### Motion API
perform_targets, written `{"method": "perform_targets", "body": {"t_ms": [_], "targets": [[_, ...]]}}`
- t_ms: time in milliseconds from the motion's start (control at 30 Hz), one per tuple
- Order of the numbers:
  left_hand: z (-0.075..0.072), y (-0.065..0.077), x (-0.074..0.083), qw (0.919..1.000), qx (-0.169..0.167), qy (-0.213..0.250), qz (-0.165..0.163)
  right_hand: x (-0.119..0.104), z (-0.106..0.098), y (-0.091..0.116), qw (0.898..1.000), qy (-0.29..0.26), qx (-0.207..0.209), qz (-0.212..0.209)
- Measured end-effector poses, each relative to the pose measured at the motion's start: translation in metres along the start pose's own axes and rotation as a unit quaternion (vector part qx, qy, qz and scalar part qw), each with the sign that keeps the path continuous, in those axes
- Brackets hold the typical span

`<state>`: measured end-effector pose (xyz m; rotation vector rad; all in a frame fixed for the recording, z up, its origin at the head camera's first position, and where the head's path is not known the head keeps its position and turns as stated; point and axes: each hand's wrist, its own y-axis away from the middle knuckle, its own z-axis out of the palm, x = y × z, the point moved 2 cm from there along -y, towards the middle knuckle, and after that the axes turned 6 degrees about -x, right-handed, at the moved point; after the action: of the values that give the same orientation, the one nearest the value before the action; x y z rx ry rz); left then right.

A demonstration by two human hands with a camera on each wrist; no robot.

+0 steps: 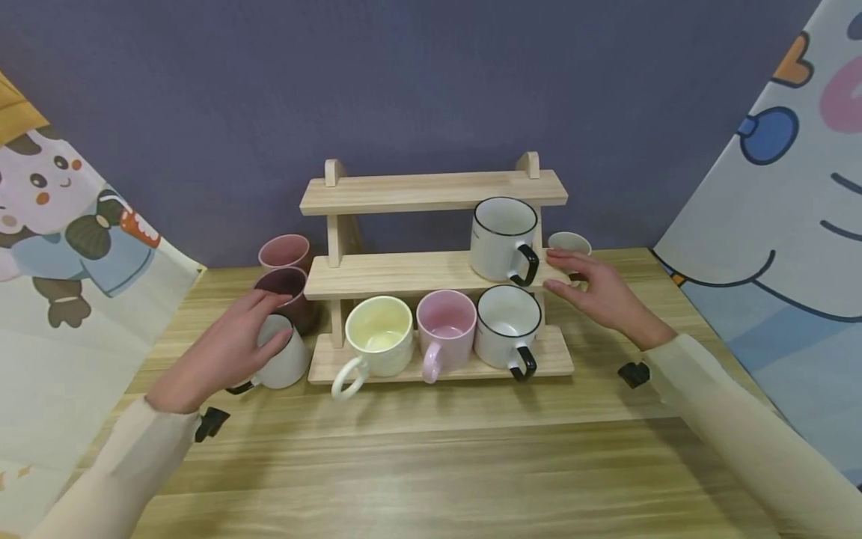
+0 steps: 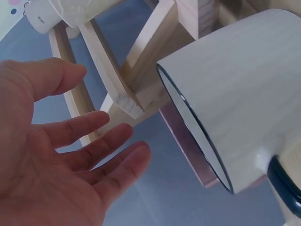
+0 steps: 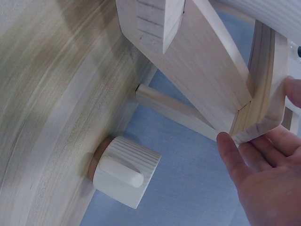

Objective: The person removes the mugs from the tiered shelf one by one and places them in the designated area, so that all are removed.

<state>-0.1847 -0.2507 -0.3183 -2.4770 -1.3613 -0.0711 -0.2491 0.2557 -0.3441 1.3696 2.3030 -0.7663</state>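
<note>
Steady the shelf (image 1: pixel 390 274) at frame centre with your right hand (image 1: pixel 601 292), which pinches its end; align your left hand (image 1: pixel 227 344), empty and spread, before gripping the white mug (image 1: pixel 286 365) left of centre.

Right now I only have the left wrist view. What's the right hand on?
Observer: The right hand holds the right end of the middle shelf.
Operator: Anything standing on the table near that end?
Observer: Yes, a ribbed white mug stands there, not touched by that hand.
</note>
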Motion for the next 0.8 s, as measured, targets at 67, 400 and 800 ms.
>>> {"method": "perform_targets", "body": {"t_ms": [67,400,800], "targets": [[0.001,-0.004,0.001,0.9999,0.006,-0.005,0.012,0.000,0.000,0.000,1.000,-0.002,-0.001,-0.001],[0.006,-0.020,0.004,0.9994,-0.015,-0.017,0.027,0.000,0.000,0.000,1.000,-0.005,-0.001,-0.003],[0.009,-0.027,0.005,0.9990,-0.015,-0.026,0.033,-0.004,-0.005,-0.002,0.999,0.020,-0.025,0.001]]}}
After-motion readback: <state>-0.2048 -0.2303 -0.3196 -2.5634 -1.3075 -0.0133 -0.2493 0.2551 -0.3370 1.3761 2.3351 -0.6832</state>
